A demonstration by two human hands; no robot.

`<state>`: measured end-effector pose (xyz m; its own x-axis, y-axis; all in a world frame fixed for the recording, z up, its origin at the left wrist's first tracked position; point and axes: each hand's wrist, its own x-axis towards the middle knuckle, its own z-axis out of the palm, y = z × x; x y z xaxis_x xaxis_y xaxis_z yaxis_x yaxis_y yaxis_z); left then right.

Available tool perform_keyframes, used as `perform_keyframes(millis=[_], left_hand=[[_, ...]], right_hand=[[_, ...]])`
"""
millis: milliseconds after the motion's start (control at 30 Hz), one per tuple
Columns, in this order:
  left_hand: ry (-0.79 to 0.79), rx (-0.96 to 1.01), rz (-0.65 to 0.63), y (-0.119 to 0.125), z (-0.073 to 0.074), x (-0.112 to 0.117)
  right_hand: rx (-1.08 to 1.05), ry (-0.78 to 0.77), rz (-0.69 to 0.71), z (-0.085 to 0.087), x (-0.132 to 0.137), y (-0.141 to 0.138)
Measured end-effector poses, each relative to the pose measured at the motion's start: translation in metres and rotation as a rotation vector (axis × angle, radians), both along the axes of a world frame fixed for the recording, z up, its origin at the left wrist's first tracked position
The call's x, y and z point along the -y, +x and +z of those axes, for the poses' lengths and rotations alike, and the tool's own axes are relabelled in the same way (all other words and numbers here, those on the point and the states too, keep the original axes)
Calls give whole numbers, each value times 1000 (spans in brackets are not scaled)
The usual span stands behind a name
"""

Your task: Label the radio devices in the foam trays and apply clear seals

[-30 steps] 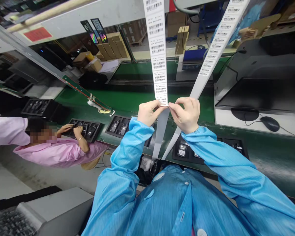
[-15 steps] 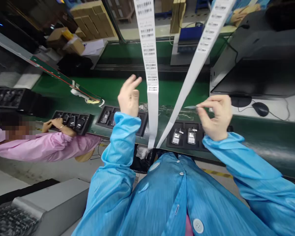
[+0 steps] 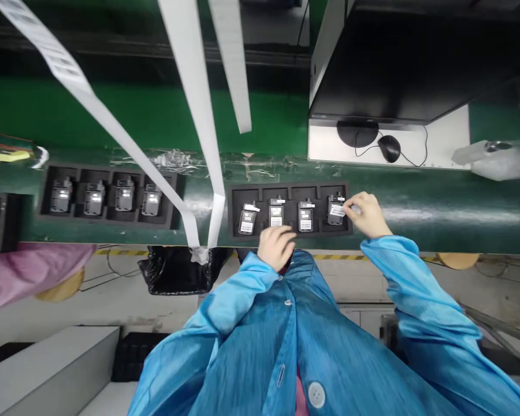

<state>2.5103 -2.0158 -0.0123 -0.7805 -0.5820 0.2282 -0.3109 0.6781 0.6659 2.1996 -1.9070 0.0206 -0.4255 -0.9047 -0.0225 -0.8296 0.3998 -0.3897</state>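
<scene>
My right hand (image 3: 366, 214) pinches the right end of a white label (image 3: 337, 210) at the rightmost device (image 3: 335, 199) in a black foam tray (image 3: 291, 234). The label lies over the face of that small black device; whether it is fully stuck down I cannot tell. To the left in the tray sit three similar devices with white labels, among them one (image 3: 305, 216) beside the labelled spot. My left hand (image 3: 276, 247) hovers at the tray's front edge, fingers loosely bent and apart, with nothing visible in it.
Long white label strips (image 3: 195, 86) hang across the green bench to the left. Another foam tray (image 3: 108, 218) with several devices lies beyond them. A monitor (image 3: 398, 69) and mouse (image 3: 389, 148) stand at the back right. A co-worker's pink sleeve (image 3: 34, 271) is at far left.
My view has swung right and down. My right hand has brought the label from above the bench down onto the rightmost device. The left hand has dropped from beside the strips to the tray's front.
</scene>
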Motion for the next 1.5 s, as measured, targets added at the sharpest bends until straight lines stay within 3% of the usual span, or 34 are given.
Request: perform_keyframes(millis=[67,167,267,367,533,867,1500], left_hand=[[36,96,-115,-29,-22,-36],[43,207,-206,-66,-46,-68],[13,291,-227,-97,-62,-81],[-25,358,-210,-121,-74,-85],[-68,438,-206,-140,-86,-89],[-81,485,-207,-143,-101,-94],[-80,484,-213,-143,-105,-96]], right_hand=[[42,61,14,-30,-12,-15],[72,136,41,-68,-27,-36],[87,168,70,-95,-36,-51],[107,156,102,-110,-38,-56],[142,121,137,-118,-34,-53],[185,110,110,-130,-38,-50],[148,132,137,-127,-36,-46]])
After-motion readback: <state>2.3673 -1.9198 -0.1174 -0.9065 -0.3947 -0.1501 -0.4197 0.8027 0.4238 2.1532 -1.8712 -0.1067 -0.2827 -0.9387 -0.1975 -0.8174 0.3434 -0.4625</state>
